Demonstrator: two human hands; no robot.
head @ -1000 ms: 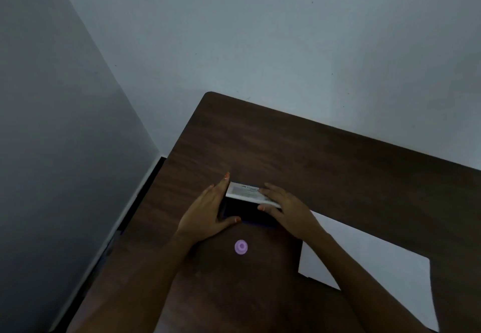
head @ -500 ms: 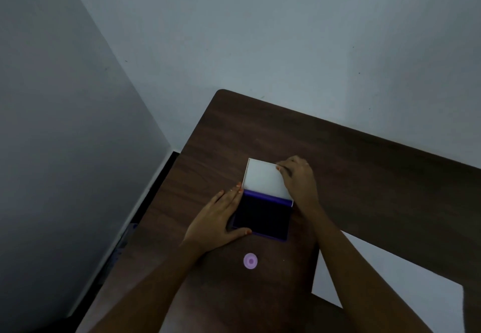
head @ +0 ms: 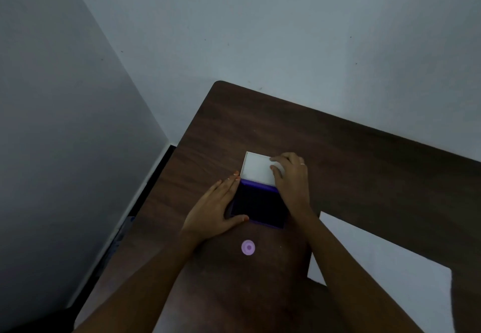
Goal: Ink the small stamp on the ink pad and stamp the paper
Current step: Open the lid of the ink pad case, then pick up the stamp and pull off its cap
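The ink pad lies open on the dark wooden table, its purple-black pad facing up and its white lid folded flat behind it. My left hand rests flat against the pad's left side, thumb along its near edge. My right hand lies on the right part of the lid, fingers pressing it down. The small round pink-purple stamp stands alone on the table just in front of the pad, untouched. The white paper lies to the right, partly under my right forearm.
The table's left edge runs close to a grey wall, with a dark gap of floor between them. A pale wall stands behind the table's far edge.
The lid of the ink pad went from half raised to fully open and flat on the table. My right hand followed it back; my left hand stayed at the pad's side.
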